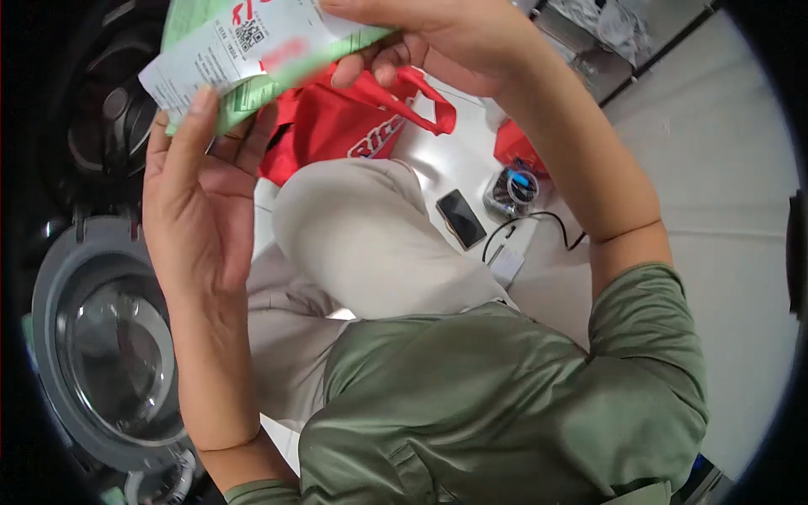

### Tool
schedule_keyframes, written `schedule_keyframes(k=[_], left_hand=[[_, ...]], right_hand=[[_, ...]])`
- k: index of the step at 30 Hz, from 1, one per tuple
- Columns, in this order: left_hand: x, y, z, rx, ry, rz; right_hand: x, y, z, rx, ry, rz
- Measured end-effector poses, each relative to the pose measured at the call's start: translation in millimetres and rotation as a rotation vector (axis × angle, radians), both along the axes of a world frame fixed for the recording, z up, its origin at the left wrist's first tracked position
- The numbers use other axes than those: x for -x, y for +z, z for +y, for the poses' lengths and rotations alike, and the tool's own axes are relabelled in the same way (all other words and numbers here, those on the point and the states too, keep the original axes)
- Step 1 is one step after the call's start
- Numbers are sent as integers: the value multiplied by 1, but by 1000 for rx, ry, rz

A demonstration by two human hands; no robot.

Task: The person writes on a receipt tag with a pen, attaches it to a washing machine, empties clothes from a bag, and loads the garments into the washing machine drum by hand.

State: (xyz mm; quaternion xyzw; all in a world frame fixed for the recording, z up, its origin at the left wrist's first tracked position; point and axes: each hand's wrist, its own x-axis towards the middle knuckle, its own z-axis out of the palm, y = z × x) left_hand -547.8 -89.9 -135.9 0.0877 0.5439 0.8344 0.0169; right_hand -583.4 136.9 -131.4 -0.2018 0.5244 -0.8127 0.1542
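Observation:
Near the top of the head view, a green packet with a white printed label is held up between both my hands. The label carries a QR code, small print and red marks; part of it is blurred, and the packet's upper edge runs out of the frame. My left hand grips the lower left corner, thumb in front and fingers behind. At the right end, my right hand pinches the packet with its thumb on top and fingers curled below. Behind the packet lies a red tote bag with white lettering.
An open round washing machine door stands at my left. Past my bent knee on the white floor are a black phone, a clear jar and a black cable. A shelf holds clear plastic at the upper right.

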Motion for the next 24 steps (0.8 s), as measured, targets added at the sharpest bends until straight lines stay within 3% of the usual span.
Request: schedule_keyframes(k=[2, 3, 5, 6, 7, 8, 9, 10, 12, 15, 18, 21, 24], left_hand=[[27, -7, 7, -93, -73, -12], [43, -11, 7, -102, -88, -28], [78, -20, -12, -147, -109, -44], [98, -19, -26, -119, -33, -33], [115, -15, -45, -113, -49, -50], [131, -11, -67, -101, -69, -68], [147, -12, -88, -95, -52, -75], [162, -14, -109, -88, -39, -84], [186, -24, -153, -66, 31, -156], [202, -48, -195, -21, 232, -366], [200, -82, -217, 105, 201, -481], [187, -108, -210, 127, 179, -570], [170, -126, -200, 109, 190, -637]], right_hand=[[-3, -12, 13, -98, -143, -70], [-8, -32, 17, -165, -311, 75], [3, -91, 76, -602, -476, 175], [-3, -108, 105, -1021, -428, 2], [-10, -154, 140, -1204, -404, -91], [-21, -178, 160, -1593, -199, -148], [-39, -234, 183, -1791, -127, -178], [-56, -281, 202, -1921, 142, -340], [-94, -346, 212, -1759, -13, -503], [-117, -411, 210, -1438, -537, -776], [-115, -435, 207, -1251, -466, -850], [-104, -470, 225, -488, -395, -1176], [-94, -471, 227, -507, -196, -1289]])
